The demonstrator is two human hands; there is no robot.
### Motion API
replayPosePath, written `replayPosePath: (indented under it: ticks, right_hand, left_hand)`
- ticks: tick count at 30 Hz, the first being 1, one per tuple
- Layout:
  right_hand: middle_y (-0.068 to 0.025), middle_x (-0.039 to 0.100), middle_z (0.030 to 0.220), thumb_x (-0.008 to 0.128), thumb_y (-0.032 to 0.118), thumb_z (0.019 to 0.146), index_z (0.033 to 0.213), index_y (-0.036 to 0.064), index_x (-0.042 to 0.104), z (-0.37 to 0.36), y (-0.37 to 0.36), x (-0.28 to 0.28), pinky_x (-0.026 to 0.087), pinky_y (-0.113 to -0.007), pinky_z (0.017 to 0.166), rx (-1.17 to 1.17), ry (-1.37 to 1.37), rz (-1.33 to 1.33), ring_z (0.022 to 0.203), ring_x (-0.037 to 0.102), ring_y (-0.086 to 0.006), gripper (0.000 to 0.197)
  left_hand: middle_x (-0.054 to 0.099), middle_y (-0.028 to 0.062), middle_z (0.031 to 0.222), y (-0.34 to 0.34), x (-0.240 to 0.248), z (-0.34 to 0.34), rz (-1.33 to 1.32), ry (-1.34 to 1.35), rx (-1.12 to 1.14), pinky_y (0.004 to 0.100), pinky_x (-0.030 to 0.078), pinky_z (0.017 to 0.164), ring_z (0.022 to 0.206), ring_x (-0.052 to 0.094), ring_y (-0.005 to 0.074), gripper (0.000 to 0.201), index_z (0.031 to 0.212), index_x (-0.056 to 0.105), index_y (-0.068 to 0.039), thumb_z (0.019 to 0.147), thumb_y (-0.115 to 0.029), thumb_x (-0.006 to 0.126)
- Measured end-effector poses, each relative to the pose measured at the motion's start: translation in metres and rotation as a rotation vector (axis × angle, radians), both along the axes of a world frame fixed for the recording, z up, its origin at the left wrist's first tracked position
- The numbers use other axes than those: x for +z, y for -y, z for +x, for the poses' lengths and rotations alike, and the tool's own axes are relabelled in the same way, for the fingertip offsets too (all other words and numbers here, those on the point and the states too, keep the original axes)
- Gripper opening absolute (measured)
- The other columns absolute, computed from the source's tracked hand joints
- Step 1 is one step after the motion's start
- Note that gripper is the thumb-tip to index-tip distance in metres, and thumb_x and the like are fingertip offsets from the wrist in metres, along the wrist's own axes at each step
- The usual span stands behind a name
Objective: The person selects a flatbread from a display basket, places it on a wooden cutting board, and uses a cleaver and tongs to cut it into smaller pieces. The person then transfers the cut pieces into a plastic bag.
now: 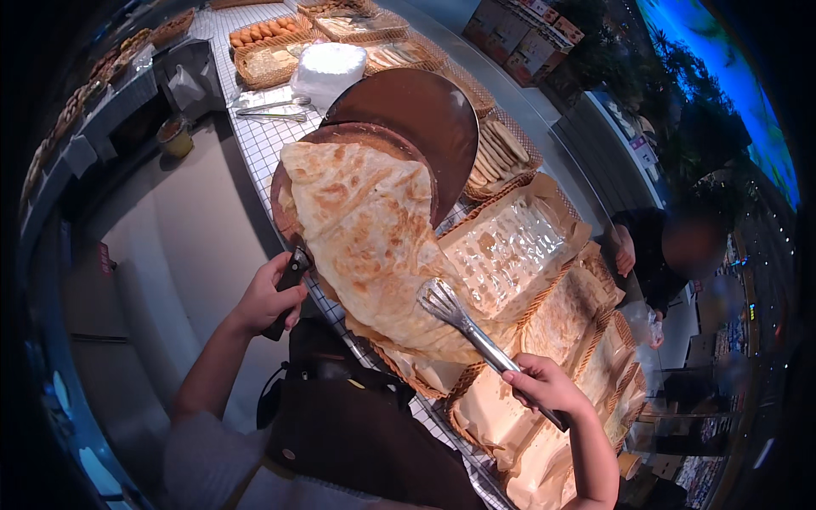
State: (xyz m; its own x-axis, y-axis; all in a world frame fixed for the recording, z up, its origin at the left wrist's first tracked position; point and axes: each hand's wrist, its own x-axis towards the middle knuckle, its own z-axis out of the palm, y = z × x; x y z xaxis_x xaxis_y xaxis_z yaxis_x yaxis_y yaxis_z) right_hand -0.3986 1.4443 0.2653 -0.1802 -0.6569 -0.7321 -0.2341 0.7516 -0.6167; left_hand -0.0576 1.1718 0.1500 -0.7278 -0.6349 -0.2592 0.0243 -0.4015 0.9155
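Note:
A large, browned flatbread lies over a round wooden board and drapes off its near right side over the baskets. My left hand is closed around the black handle of a knife at the board's near left edge; its blade is hidden by the bread. In my right hand are metal tongs, their slotted tips resting on the flatbread's lower right part. Behind the board leans a dark brown round disc, overlapping it.
Paper-lined wicker baskets of flatbreads line the right side. A basket of long bread sticks, a stack of plastic bags and spare tongs sit farther off on the white-checked counter. Another person stands across the counter.

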Motion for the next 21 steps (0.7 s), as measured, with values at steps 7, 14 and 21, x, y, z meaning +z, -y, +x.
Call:
replayPosePath:
  ticks: [7,14,21]
  right_hand:
    - [0.003,0.047,0.053,0.058,0.031,0.097,0.078,0.0059,0.051,-0.015,0.147,-0.004,0.033,-0.023,0.04,0.191,-0.073,-0.103,0.043,0.043,-0.0052,0.032]
    - [-0.0001,0.049,0.055,0.061,0.04,0.094,0.082,0.0054,0.051,-0.044,0.203,-0.055,0.035,-0.025,0.039,0.095,-0.318,-0.029,0.041,0.046,-0.0072,0.038]
    - [-0.0123,0.06,0.066,0.064,0.05,0.086,0.094,-0.0046,0.062,-0.003,0.117,-0.081,0.048,-0.034,0.057,-0.115,-0.519,0.071,0.06,0.06,-0.0195,0.055]
  left_hand:
    - [0.052,0.0034,0.073,0.097,-0.055,0.002,-0.087,-0.058,0.139,0.0247,0.042,0.041,0.043,0.05,0.0109,0.027,0.106,0.042,-0.003,0.083,-0.002,0.055]
    - [0.053,0.0047,0.062,0.17,-0.117,-0.024,-0.104,0.305,0.169,0.0283,0.044,0.04,0.044,0.053,0.0128,0.022,0.101,0.046,0.002,0.081,-0.002,0.054]
    - [0.052,0.0046,0.063,0.161,-0.119,0.048,0.258,0.583,-0.147,0.029,0.045,0.038,0.043,0.054,0.0131,0.021,0.099,0.047,-0.002,0.08,0.0,0.055]
